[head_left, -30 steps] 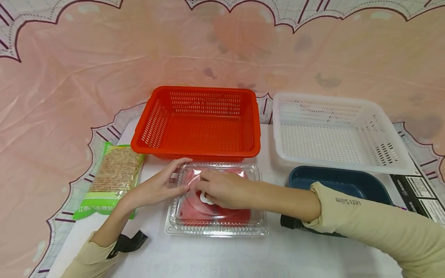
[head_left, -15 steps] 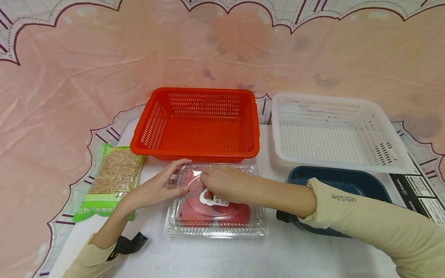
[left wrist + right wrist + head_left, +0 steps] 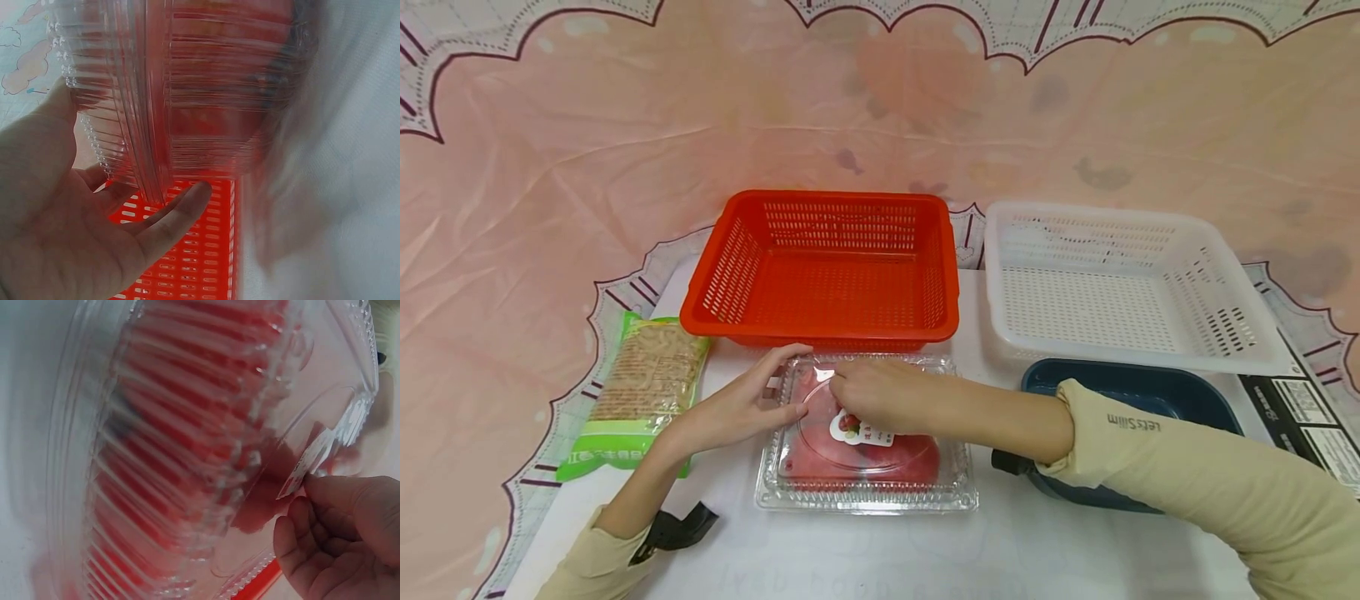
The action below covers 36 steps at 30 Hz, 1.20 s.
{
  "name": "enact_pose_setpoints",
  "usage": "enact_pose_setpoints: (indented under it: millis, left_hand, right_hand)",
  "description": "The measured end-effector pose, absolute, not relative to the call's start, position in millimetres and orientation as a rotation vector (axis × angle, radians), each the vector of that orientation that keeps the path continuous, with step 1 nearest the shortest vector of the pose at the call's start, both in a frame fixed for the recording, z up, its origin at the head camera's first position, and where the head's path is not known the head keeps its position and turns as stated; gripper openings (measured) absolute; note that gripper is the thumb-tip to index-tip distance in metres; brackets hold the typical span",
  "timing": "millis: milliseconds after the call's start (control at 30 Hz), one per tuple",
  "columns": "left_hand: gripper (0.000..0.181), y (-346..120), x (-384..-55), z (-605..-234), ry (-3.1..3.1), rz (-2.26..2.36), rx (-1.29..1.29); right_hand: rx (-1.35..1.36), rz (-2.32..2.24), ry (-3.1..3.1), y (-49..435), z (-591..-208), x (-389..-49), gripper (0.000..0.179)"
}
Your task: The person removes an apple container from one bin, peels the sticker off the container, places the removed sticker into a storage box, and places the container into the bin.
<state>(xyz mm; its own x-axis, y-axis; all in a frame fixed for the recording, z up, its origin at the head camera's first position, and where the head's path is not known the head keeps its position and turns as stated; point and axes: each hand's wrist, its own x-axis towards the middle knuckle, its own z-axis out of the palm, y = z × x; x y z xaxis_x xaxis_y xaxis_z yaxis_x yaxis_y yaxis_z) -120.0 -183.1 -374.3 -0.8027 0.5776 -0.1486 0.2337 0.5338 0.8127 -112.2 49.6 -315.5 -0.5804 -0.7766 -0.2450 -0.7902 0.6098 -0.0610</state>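
Observation:
A clear plastic clamshell box (image 3: 868, 497) with red contents sits on the white table, its lid down. A white sticker with a fruit picture (image 3: 876, 435) lies on the lid. My left hand (image 3: 730, 412) rests against the box's left side, thumb and fingers spread; the left wrist view shows fingers (image 3: 178, 219) along its ribbed wall. My right hand (image 3: 883, 398) is over the lid with fingers curled. In the right wrist view its thumb and fingertips pinch at the edge of the sticker (image 3: 300, 465). From the head view those fingertips are hidden behind the hand.
A red plastic basket (image 3: 820, 325) stands right behind the box. Back right is a white basket (image 3: 1090, 308), with a dark blue tub (image 3: 1135, 392) before it, partly under the right sleeve. A green-edged food bag (image 3: 643, 375) lies at left; a black printed sheet (image 3: 1300, 408) at right.
My right hand has shifted slightly back from the middle of the lid, uncovering more of the sticker. The left hand and box have stayed in place.

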Motion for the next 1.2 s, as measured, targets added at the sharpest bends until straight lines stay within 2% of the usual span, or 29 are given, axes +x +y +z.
enact_pose_setpoints:
  millis: [233,367,833,1000,1200]
  left_hand:
    - [0.076,-183.7,-120.4,-375.0,2.373,1.175,0.670]
    - [0.076,-183.5,-120.7,-375.1,2.376,1.174,0.672]
    - [0.075,-182.2,-121.5,-375.9,2.381,1.171,0.691]
    - [0.076,-180.6,-122.1,-375.6,2.371,1.173,0.688]
    - [0.076,-181.8,-121.3,-376.2,2.378,1.158,0.656]
  right_hand:
    - [-1.403,0.344,2.608,48.6,-315.7,-104.2,0.044]
    - [-1.504,0.417,2.659,50.1,-319.0,-99.4,0.035]
    - [-1.478,0.232,2.706,57.7,-327.5,-99.0,0.025]
    - [-1.427,0.200,2.712,59.6,-328.1,-97.8,0.028]
    - [-1.496,0.217,2.738,61.9,-329.5,-96.7,0.031]
